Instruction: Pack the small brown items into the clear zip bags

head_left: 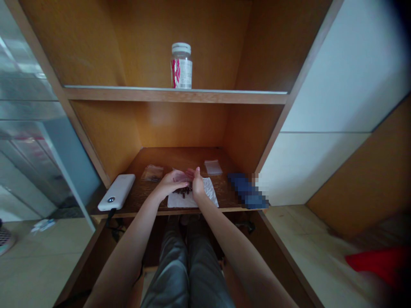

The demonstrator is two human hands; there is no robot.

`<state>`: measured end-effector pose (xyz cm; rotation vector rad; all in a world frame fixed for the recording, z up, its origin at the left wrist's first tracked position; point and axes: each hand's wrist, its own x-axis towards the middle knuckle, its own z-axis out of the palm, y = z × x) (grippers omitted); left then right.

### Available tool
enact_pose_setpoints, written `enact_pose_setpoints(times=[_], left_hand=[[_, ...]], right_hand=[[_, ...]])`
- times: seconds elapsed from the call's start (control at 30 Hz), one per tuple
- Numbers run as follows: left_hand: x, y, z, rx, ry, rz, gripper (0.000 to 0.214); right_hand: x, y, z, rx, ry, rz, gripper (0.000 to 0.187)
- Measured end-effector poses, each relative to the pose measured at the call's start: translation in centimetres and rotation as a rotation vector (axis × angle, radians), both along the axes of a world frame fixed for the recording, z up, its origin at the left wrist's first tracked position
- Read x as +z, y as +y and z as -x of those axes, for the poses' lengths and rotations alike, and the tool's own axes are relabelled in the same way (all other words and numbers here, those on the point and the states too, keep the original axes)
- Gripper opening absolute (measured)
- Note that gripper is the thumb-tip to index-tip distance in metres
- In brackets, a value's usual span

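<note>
This looks like a room in a home, perhaps a bedroom or study, though the view cannot settle which. A built-in wooden cabinet (175, 96) frames a brown wood-grain worktop (180, 155) at sitting height, with an open compartment above holding a white-capped, clear bottle (182, 70) with a pink-and-white label. A white power bank (117, 192) with a dark cable (112, 218) lies at the worktop's left end. Pale tiled floor (45, 261), smooth white panels (321, 158) beside the cabinet and red fabric (372, 261) at far right also suggest domestic quarters.
</note>
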<state>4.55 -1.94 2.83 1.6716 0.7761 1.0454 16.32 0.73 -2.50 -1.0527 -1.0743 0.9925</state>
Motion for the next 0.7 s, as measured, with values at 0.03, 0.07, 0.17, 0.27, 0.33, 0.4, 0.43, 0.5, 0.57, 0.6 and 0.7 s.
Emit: enact_pose_setpoints(times=[0.03,0.07,0.17,0.27,0.33,0.4,0.43,0.5,0.57,0.6,0.7], left_hand=[[0.1,-0.1,0.0,0.007,0.004,0.004,0.027],[0.3,-0.1,0.1,0.019,0.006,0.011,0.026],[0.6,-0.3,0.3,0.075,-0.016,0.063,0.028],[0.6,-0.6,0.6,0.115,-0.080,0.118,0.032],[0.3,-0.9,0.9,0.146,-0.139,0.117,0.033],[-0.2,-1.2,1.2,0.193,-0.183,0.092,0.034],[-0.5,-1.4,1.4,0.219,-0.197,0.080,0.036],[-1.1,-1.8,1.6,0.255,-0.208,0.070,0.039],[-1.6,-2.0,1.9,0.297,-0.225,0.071,0.041],[-1.9,-2.2,2.0,0.315,-0.236,0.067,0.041],[-2.5,-2.4,2.2,0.338,-0.276,0.042,0.039]], right_hand=[[0.0,0.0,0.0,0.004,-0.003,-0.004,0.071],[0.0,-0.1,0.0,0.007,-0.012,-0.010,0.072],[0.0,-0.1,-0.1,-0.004,-0.065,-0.043,0.075],[-0.1,-0.1,-0.2,-0.041,-0.097,-0.065,0.074],[-0.1,-0.1,-0.3,-0.063,-0.071,-0.064,0.070],[0.0,-0.2,-0.3,-0.096,-0.043,-0.065,0.062],[0.1,-0.3,-0.3,-0.124,-0.041,-0.075,0.056],[0.2,-0.5,-0.3,-0.192,-0.069,-0.119,0.038],[0.5,-0.9,-0.3,-0.234,-0.117,-0.205,0.023],[0.6,-1.1,-0.2,-0.238,-0.145,-0.260,0.019],[1.1,-1.9,-0.1,-0.204,-0.247,-0.413,0.015]])
